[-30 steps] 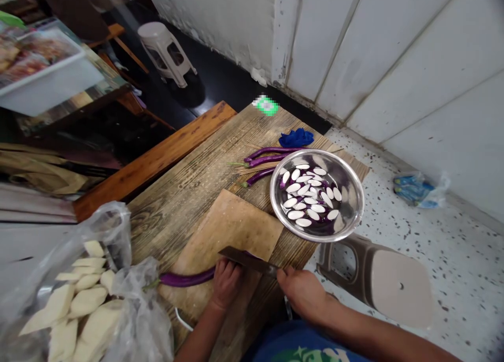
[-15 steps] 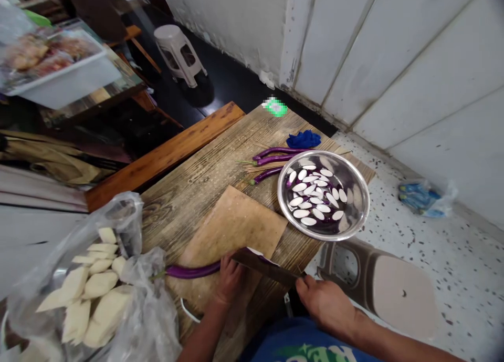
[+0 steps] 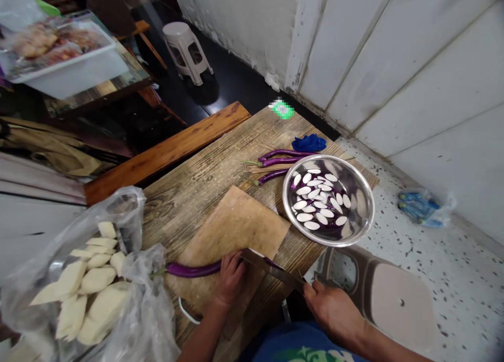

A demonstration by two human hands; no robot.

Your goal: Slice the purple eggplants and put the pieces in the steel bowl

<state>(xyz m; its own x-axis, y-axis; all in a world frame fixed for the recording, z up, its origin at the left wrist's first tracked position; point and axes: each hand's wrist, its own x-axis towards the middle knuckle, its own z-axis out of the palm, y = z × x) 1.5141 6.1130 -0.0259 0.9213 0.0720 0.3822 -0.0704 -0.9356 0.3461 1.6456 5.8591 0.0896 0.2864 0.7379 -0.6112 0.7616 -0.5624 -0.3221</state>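
A long purple eggplant (image 3: 192, 270) lies across the tan cutting board (image 3: 236, 220), its stem toward the plastic bag on the left. My left hand (image 3: 231, 278) is closed around its right part. My right hand (image 3: 331, 307) grips the handle of a knife (image 3: 271, 269), whose blade lies at the eggplant's cut end, close to my left fingers. A pale cut face and a strip of purple skin show along the blade. Beyond the board, a steel bowl (image 3: 289, 215) holds many white oval eggplant slices in liquid.
Whole eggplants (image 3: 281, 161) and thin wooden sticks (image 3: 271, 168) lie left of the bowl, by a blue cloth-like bundle (image 3: 309, 142). Peeled pale chunks (image 3: 98, 280) sit in a clear plastic bag (image 3: 151, 283). A plastic stool (image 3: 401, 304) stands at right below the wooden table (image 3: 189, 181).
The knife blade has shifted slightly and its angle has changed at the eggplant's end. My right hand has moved a little right and down. The whole view has shifted slightly.
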